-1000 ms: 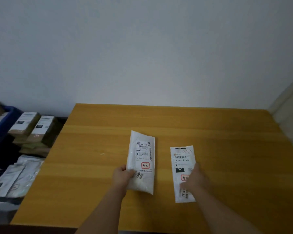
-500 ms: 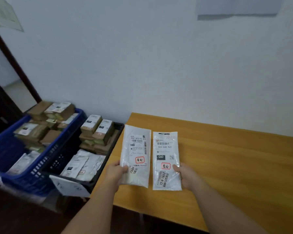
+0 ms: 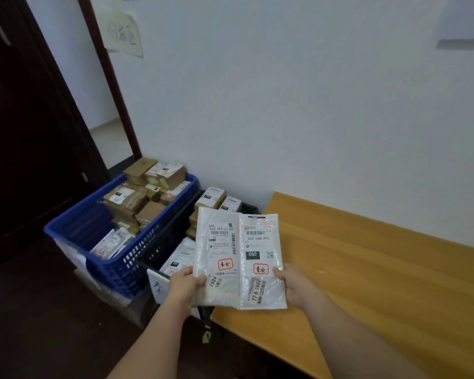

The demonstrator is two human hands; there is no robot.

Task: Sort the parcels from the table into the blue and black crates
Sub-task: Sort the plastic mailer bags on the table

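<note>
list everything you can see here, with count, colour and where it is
white mailer bags in hand: 2, white with printed labels; left bag, right bag, held side by side above the table's left end
blue crate: 1, blue, on the floor left of the table, filled with brown boxes and white bags
black crate: 1, black, between blue crate and table, holds boxes and white bags
table: 1, yellow wood, right
paper notes: 2, on the wall, one by the door
left hand: grips left bag
right hand: grips right bag

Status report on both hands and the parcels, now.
Left hand grips white parcel; right hand grips second parcel. Both held side by side off the table, beside black crate. Nothing in the way.
</note>
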